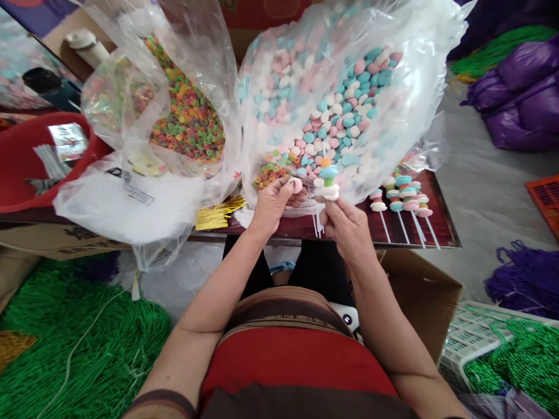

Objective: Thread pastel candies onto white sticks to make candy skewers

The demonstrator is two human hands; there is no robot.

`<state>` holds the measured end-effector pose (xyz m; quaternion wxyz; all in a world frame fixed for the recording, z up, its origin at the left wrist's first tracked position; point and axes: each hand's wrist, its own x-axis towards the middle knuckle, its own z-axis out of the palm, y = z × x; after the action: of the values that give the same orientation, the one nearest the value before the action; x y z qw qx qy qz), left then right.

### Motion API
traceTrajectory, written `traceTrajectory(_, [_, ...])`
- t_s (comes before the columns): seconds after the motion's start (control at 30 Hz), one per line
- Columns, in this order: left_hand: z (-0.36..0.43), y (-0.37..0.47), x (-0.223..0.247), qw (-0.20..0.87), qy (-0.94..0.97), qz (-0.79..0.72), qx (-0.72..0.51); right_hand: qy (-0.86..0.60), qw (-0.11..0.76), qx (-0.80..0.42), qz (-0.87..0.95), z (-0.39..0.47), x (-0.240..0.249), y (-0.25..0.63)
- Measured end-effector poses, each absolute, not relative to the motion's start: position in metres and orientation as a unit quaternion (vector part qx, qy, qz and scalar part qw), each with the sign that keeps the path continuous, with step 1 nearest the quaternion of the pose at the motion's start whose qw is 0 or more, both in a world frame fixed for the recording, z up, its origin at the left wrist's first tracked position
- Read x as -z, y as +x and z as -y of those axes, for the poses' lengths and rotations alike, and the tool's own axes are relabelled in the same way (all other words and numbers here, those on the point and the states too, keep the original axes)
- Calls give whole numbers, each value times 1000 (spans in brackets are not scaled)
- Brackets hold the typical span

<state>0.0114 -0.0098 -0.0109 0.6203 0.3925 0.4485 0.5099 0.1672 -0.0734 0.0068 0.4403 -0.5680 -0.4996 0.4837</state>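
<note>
Between the thumb and fingers of my left hand (274,205) is a pink candy piece (296,185). My right hand (347,224) grips a candy skewer (328,177), upright, threaded with white, blue, green and orange pieces. Both hands are in front of a large clear plastic bag (419,87), open toward me. Pink, white and blue candies (336,119) fill it, and small colourful rings (266,174) lie at its near edge. White sticks (318,226) lie at the table edge by my right hand. Several finished-looking skewers (406,195) rest to the right.
A second bag of ring candies (192,125) stands left of centre, with yellow twist ties (218,213) near it. A red basin (82,166) sits at the far left. Green cord heaps (100,337), a cardboard box (419,291) and a white crate (463,343) stand below the table.
</note>
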Motion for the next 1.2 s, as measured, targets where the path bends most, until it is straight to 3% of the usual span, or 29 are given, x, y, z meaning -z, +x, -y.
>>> traceTrajectory(0.2, [7, 11, 14, 615, 369, -441, -539, -585, 341, -503, 537, 120, -14, 170])
traceTrajectory(0.47, [9, 13, 22, 627, 399, -388, -544, -606, 342, -487, 527, 118, -13, 169])
traceTrajectory(0.6, [11, 10, 26, 533, 482, -424, -551, -609, 344, -502, 509, 120, -18, 169])
traceTrajectory(0.83, [19, 7, 29, 251, 650, -514, -499, -619, 370, -512, 467, 122, -22, 160])
traceTrajectory(0.97, [21, 8, 34, 176, 692, -523, -465, -614, 373, -516, 467, 121, -25, 154])
traceTrajectory(1.07, [21, 6, 35, 173, 706, -509, -461, -610, 373, -530, 456, 119, -27, 153])
traceTrajectory(1.2, [20, 2, 29, 259, 684, -488, -476, -596, 371, -565, 434, 115, -23, 155])
